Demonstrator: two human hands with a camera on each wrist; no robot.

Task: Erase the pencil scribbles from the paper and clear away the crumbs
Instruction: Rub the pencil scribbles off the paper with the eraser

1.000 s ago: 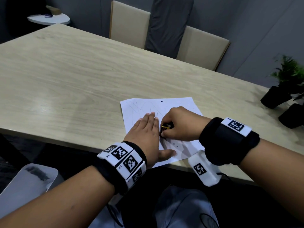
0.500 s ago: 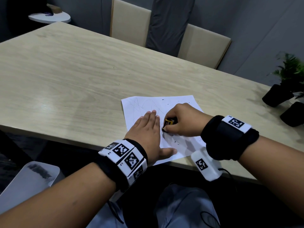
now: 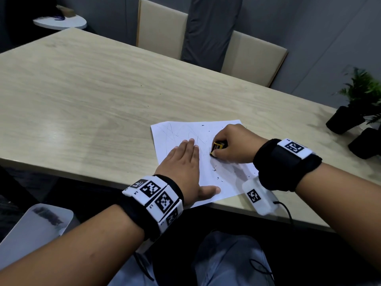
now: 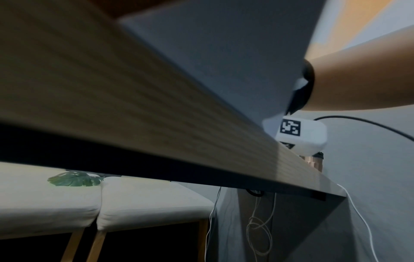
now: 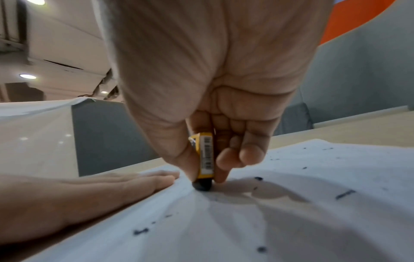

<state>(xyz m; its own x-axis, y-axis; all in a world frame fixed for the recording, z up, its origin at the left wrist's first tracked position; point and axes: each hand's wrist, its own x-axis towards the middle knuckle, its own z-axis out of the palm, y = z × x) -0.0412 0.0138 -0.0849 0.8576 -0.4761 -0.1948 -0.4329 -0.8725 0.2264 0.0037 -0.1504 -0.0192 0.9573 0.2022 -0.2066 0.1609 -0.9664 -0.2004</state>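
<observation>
A white sheet of paper point(image 3: 185, 133) with faint pencil scribbles lies near the table's front edge. My left hand point(image 3: 183, 162) lies flat on its left part, fingers straight, pressing it down. My right hand point(image 3: 231, 145) pinches a black eraser in a yellow sleeve point(image 3: 217, 146) between thumb and fingers. In the right wrist view the eraser point(image 5: 205, 159) stands upright with its dark tip on the paper point(image 5: 291, 221). Dark eraser crumbs point(image 3: 218, 174) are scattered over the sheet, mostly near my right wrist. The left wrist view shows only the table edge point(image 4: 156, 141) and my right forearm.
The wooden table point(image 3: 82, 100) stretches wide to the left and back. Two black plant pots point(image 3: 348, 124) stand at the right edge. Beige chairs point(image 3: 253, 56) sit behind the table. A white object point(image 3: 35, 230) lies low at the left, beside my knee.
My right hand with the eraser has moved away from me up the paper, away from the left fingertips. The left hand stays flat on the sheet.
</observation>
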